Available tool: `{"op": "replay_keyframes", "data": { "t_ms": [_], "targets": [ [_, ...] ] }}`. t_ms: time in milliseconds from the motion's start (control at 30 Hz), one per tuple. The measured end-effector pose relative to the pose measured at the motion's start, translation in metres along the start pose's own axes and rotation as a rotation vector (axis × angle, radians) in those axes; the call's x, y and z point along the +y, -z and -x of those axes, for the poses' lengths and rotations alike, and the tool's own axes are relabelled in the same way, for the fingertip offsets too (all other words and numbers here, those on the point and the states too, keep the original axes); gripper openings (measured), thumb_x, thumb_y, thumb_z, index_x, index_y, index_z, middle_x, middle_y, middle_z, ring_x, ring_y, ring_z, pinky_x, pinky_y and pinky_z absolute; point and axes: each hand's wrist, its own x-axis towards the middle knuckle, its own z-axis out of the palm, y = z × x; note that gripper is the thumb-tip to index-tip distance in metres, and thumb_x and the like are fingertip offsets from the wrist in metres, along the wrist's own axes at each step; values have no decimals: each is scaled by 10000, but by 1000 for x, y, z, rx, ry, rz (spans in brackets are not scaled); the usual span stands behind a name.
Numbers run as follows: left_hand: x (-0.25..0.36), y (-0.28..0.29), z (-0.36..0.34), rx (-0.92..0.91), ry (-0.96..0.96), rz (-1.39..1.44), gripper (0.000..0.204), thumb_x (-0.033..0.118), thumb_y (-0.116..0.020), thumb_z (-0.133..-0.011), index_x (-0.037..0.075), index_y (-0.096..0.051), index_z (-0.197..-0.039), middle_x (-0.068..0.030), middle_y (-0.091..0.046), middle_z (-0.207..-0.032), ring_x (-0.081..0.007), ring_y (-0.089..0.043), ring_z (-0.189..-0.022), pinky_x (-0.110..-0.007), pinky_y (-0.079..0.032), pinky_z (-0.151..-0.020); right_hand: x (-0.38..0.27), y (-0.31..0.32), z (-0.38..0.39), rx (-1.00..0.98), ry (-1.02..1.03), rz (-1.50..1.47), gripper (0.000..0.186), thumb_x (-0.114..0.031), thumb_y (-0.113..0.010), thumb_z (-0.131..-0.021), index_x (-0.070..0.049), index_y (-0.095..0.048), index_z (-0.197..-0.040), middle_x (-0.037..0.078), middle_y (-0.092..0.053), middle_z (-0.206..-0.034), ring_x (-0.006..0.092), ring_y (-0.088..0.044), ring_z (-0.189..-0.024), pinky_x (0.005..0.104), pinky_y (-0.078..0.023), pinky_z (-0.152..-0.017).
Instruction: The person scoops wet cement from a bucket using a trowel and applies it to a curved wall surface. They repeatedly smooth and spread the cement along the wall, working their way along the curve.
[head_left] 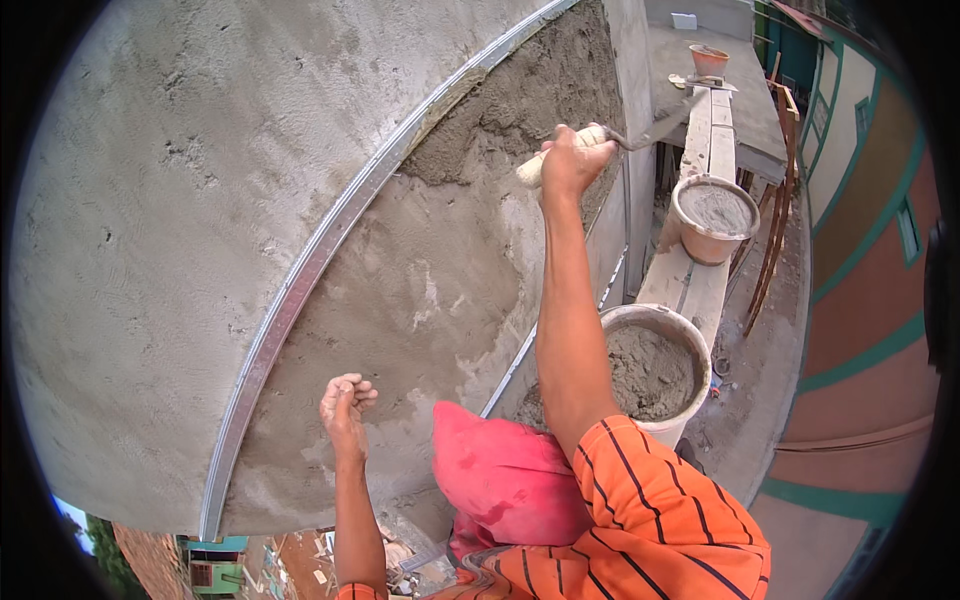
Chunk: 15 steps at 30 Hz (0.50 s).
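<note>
My right hand (577,165) is wrapped round the pale handle of a trowel (600,135), raised in front of the wall. Its bent metal neck and blade point away to the upper right. Loosely curled, my left hand (347,405) hangs lower down before the wall, with nothing visible in it and grey smears on its fingers. Fresh mortar (520,95) lies rough and dark on the wall's upper part, while the plaster (400,300) below it is smoother. A long metal profile (300,280) runs up the wall to the left of both hands.
Right of my right forearm stands a large bucket of mortar (704,345). A smaller bucket (706,244) sits beyond it on wooden planks (722,150), with an orange bucket (709,62) at the far end. A second metal strip (515,368) edges the wall.
</note>
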Motion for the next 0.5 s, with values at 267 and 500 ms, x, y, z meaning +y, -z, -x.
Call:
{"op": "replay_keyframes", "data": {
  "t_ms": [267, 500],
  "targets": [
    [42, -169, -151, -435, 176, 644, 381, 329, -431, -1002, 41, -534, -1228, -43, -637, -1004, -173, -626, -912, -332, -513, -833, -11, 73, 102, -608, -258, 140, 360, -55, -569, -852, -6, -426, -1179, 40, -552, -800, 99, -530, -556, 251, -450, -483],
    [52, -207, -187, -385, 96, 946, 237, 243, -488, -989, 70, -580, -1122, -25, -653, -923, -172, -634, -877, -345, -513, -845, -51, 221, 121, -617, -483, 548, 355, -49, -573, -837, -44, -433, -1163, 23, -526, -747, 94, -521, -560, 247, -440, -483]
  ]
}}
